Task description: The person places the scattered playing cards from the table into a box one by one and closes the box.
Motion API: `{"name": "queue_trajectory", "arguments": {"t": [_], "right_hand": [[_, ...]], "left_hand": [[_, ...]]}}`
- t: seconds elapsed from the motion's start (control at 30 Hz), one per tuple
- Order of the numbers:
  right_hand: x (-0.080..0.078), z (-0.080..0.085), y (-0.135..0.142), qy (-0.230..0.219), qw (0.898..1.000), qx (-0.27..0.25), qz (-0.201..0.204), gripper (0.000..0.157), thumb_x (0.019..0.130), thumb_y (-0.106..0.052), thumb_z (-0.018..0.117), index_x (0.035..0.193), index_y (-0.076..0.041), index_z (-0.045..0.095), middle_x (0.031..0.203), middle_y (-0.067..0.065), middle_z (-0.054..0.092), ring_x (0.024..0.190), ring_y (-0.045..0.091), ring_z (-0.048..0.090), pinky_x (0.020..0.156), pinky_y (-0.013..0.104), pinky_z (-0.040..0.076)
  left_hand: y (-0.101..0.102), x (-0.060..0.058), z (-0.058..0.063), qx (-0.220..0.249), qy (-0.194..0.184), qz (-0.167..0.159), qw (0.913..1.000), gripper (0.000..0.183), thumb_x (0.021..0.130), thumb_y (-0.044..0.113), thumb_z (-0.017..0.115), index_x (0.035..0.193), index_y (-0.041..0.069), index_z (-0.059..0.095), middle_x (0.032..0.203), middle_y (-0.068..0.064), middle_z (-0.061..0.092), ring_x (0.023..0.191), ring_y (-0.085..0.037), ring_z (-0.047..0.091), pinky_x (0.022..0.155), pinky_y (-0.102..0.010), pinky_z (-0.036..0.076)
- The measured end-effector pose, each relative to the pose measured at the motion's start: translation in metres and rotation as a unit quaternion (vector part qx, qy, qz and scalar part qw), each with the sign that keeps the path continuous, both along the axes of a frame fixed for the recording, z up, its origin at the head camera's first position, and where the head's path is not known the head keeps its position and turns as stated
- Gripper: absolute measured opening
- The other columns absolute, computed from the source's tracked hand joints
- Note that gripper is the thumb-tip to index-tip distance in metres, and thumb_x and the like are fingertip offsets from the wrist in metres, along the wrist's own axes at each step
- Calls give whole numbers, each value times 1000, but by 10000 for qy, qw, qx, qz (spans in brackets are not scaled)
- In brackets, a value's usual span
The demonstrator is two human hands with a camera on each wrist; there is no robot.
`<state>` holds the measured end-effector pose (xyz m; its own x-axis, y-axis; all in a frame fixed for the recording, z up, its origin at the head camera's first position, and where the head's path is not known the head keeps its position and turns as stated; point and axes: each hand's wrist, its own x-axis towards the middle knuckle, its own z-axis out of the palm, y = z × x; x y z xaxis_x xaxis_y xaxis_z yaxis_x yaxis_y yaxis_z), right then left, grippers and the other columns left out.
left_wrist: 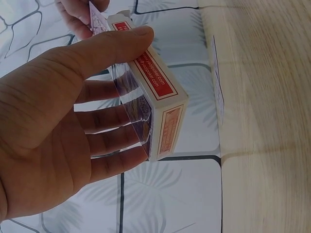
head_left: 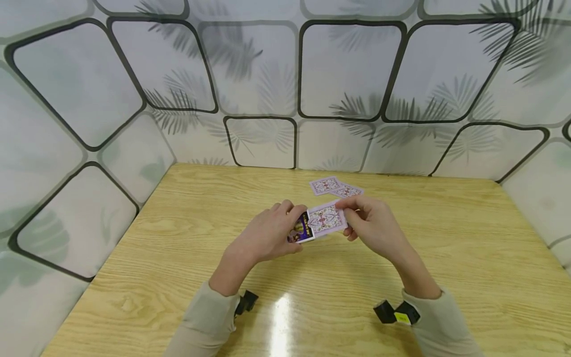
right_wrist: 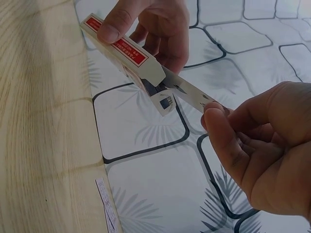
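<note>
My left hand (head_left: 263, 233) grips a card box (left_wrist: 155, 80), white and red along its narrow side, with the thumb on one side and the fingers on the other. A playing card (head_left: 327, 219) with a pink floral back sticks out of the box's open end. Its outer edge is pinched between the thumb and fingers of my right hand (head_left: 372, 225). In the right wrist view the card (right_wrist: 192, 92) is seen nearly edge-on, and an opened flap (right_wrist: 163, 103) hangs at the box's mouth. The part of the card inside the box is hidden.
Beyond the hands, two pink-backed cards (head_left: 324, 185) lie overlapping on the wooden table (head_left: 214, 198). A patterned wall covering (head_left: 348, 69) with dark outlines and leaf shapes rises behind the table and along its sides.
</note>
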<state>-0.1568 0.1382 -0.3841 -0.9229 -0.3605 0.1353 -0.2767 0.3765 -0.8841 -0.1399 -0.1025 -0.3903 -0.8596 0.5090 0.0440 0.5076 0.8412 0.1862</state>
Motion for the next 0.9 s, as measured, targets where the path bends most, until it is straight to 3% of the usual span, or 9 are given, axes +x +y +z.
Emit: {"name": "queue_trajectory", "arguments": {"t": [0.9], "right_hand": [[0,-3,-2,197,9996,-83,181,18,98,0,57,114,3,64,84,14,63,60,17,61,55,29,56]], "left_hand": [[1,1,1,-77,-43,25,10000,77,81,39,82,143,13,45,116,-8,55,93,-17,54,78,-33,50]]}}
